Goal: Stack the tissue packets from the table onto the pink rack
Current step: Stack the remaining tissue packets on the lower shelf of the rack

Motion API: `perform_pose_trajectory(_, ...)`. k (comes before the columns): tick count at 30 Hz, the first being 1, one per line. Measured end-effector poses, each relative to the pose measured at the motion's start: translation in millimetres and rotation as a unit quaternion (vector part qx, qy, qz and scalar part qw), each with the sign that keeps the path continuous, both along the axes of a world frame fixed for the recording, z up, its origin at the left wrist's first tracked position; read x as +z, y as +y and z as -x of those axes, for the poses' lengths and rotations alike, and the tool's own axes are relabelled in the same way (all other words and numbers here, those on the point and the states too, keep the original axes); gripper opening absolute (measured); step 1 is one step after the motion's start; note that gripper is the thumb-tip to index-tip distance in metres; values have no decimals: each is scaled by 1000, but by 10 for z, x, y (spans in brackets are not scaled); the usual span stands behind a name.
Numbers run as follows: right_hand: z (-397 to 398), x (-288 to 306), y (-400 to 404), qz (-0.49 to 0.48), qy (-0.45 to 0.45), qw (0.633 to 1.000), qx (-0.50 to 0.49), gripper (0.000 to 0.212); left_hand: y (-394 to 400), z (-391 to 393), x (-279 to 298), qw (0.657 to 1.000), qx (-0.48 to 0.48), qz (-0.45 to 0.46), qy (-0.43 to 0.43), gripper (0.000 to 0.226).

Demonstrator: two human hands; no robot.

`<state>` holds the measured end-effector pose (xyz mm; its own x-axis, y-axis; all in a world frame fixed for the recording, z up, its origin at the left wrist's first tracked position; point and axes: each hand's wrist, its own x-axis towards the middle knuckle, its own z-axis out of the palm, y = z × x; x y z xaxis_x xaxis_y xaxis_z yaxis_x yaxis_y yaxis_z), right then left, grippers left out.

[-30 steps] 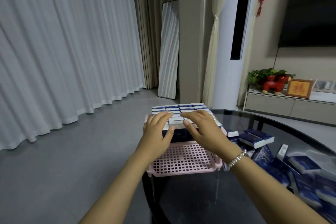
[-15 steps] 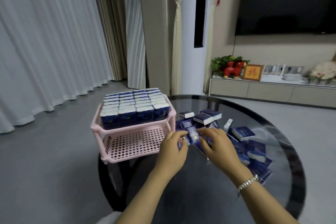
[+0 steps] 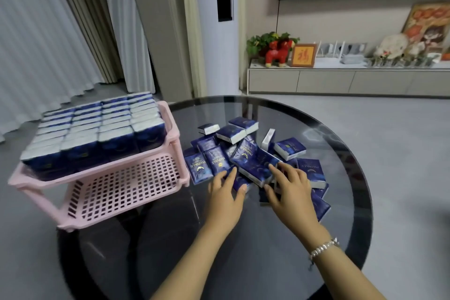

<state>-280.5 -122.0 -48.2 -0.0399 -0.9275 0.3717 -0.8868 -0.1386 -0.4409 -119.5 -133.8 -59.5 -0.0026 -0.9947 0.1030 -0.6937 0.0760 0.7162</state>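
Both hands are working at the loose pile of tissue packets (image 3: 246, 153) near the middle of the round glass table (image 3: 341, 214). Going left to right: the pink rack (image 3: 170, 178) is standing at about nine o'clock from the pile, on the table's left edge, its upper shelf packed tight with upright packets in neat rows and its lower shelf (image 3: 121, 190) showing only bare grid.

Just right of the rack, the left hand (image 3: 225, 198) is lying at the pile's six o'clock side, fingers extended over a flat packet and thumb tucked against another's edge; whether it is truly pinching one cannot be told. The right hand (image 3: 288, 186) is sitting at about five o'clock, fingers spread and lightly bent over a tilted packet (image 3: 250, 165), touching it, with no firm grasp visible. A silver bracelet (image 3: 323, 248) is circling that wrist. Further packets are lying at three to four o'clock, some half under the hand.

Judging by this, the step in hand is gathering the next batch. Doing it well probably means squaring several packets into one flush block between the palms, all faces turned alike, before lifting. The wrappers look slick, so a loose bundle could fan apart. Since the top shelf looks full, the batch likely belongs on the lower one, slid in low under the upper shelf's rim.
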Motion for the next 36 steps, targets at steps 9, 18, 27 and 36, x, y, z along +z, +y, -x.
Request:
perform_pose_trajectory(9, -17, 17, -246, -24, 76, 997, 2, 50, -149, 1, -79, 992, 14, 69, -101, 36)
perform_pose_trajectory(18, -61, 26, -357, -11, 146, 989, 38, 42, -82, -240, 43, 997, 52, -35, -41, 82)
perform_pose_trajectory(27, -266, 84, -64, 30, 67, 992, 104, 45, 210, -584, 142, 992, 62, -101, -34, 54)
perform_pose_trajectory(36, -482, 40, 147, -121, -71, 961, 240, 46, 359, -737, 202, 970, 53, -160, 174, 48)
